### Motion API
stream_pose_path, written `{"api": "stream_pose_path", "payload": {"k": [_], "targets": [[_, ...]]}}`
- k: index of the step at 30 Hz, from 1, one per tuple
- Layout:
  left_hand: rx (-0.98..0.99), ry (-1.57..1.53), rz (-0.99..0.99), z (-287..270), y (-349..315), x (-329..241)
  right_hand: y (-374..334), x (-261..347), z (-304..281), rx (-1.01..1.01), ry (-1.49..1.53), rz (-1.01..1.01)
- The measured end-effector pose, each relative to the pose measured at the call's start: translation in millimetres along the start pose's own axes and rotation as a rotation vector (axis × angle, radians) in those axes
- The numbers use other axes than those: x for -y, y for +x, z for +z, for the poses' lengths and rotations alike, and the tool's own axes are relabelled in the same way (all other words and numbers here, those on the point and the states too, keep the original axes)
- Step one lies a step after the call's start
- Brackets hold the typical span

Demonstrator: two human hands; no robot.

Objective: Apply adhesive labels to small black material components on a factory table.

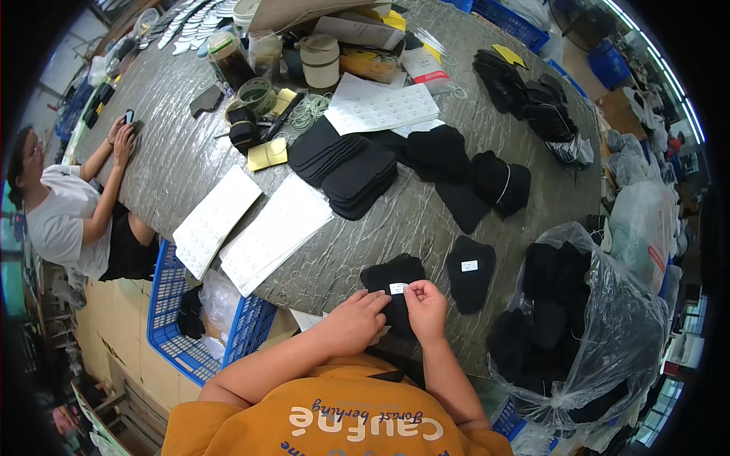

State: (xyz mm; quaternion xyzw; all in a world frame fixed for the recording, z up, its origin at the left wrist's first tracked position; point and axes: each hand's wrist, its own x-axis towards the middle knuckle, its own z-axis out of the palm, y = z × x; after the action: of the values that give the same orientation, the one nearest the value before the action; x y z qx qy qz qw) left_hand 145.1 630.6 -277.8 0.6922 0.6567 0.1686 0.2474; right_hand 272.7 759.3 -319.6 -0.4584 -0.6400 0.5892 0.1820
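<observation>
Here, workpiece: black fabric piece (392,292), lying flat on the grey table (175,163) at its near edge, directly in front of the person.
Label: small white label (398,288) on the upper face of the fabric piece, between the two hands.
Left hand (354,322): resting on the fabric, fingers extended toward the label's left edge; pressing rather than gripping, as far as can be seen.
Right hand (426,305): fingertips pinched narrowly at the label's right edge.
Handling, judged: light, soft and limp; likely to fold if lifted by one corner. Support it flat, or take hold at two opposite edges.
Label handling, judged: thin and easily creased; hold by the edges only.
Appearance: matte black, rounded outline, no visible sheen.
Reference piece: a second black piece with white label (469,272) lies just right of it.
Stock: clear plastic bag (608,319) of black pieces, further right.
</observation>
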Motion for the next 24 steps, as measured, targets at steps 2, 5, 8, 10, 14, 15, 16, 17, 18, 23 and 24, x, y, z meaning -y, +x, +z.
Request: {"api": "stream_pose_path", "payload": {"k": [2, 5, 8, 10, 14, 15, 16, 17, 18, 23, 24], "targets": [[-0.017, -0.021, -0.014, -1, 2, -1, 0, -2, -1, 0.005, 0.006, -0.005], [0.011, 0.027, -0.023, 0, 3, -1, 0, 0, 1, -0.017, 0.040, -0.023], [0.006, 0.062, -0.026, 3, 3, -2, -1, -1, 1, -0.069, -0.049, -0.081], [0.012, 0.065, -0.031, 2, 4, -3, -3, 5, -1, -0.085, -0.128, -0.138], [0.013, 0.088, -0.031, 3, 4, -3, -2, -5, -4, -0.040, -0.134, -0.071], [0.014, 0.088, -0.027, 4, 5, -3, -3, -8, -3, -0.044, -0.134, -0.071], [0.008, 0.088, -0.035, 5, 5, -3, -3, -7, 0, -0.064, -0.007, -0.062], [0.002, 0.087, -0.043, 6, 4, -3, -2, -6, 2, -0.084, 0.120, -0.054], [0.002, 0.087, -0.043, 6, 4, -2, 0, -5, 3, -0.084, 0.120, -0.053], [0.016, 0.100, -0.055, 5, 6, -4, 5, -5, 1, -0.105, 0.012, 0.001], [0.017, 0.100, -0.054, 4, 7, -5, 6, -4, 1, -0.106, 0.013, 0.001]]}}
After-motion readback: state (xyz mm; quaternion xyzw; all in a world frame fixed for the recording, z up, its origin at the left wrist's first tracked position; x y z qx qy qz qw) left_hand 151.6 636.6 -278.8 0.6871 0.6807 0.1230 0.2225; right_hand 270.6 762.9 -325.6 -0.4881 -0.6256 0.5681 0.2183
